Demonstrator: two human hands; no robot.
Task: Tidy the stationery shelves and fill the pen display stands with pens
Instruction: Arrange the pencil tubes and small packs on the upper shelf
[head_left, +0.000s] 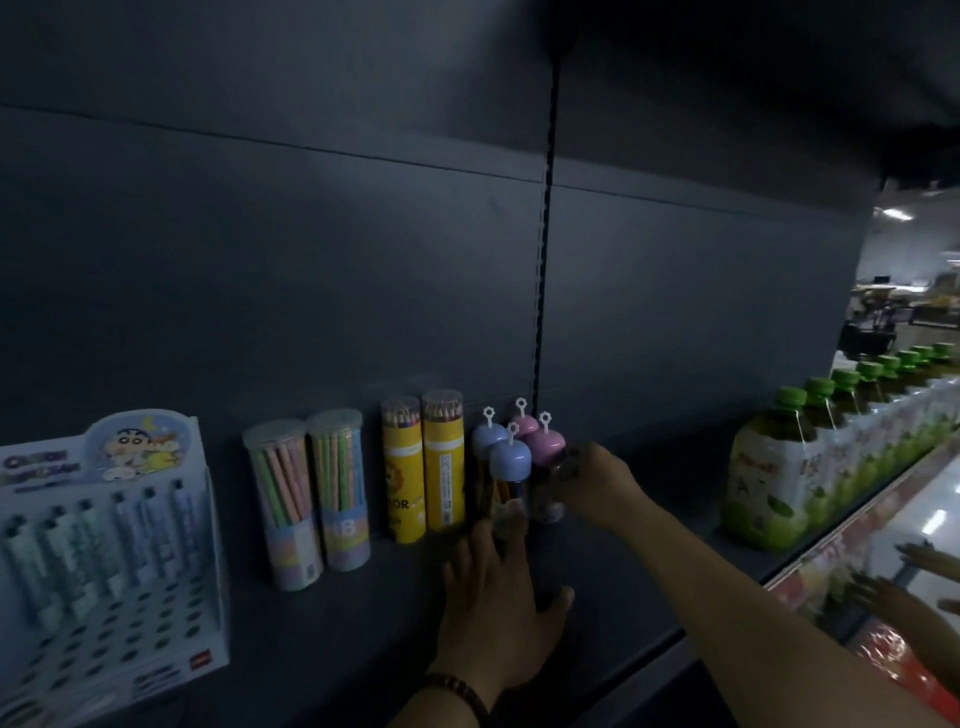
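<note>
Your L hand (498, 597) is flat, fingers pointing to 12. Your R hand (597, 483), reaching to 10, grips a pink-top jar (545, 446).

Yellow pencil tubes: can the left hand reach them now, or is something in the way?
Probably yes. The left hand lies open beside the yellow pencil tubes, with only bare shelf between them.
</note>
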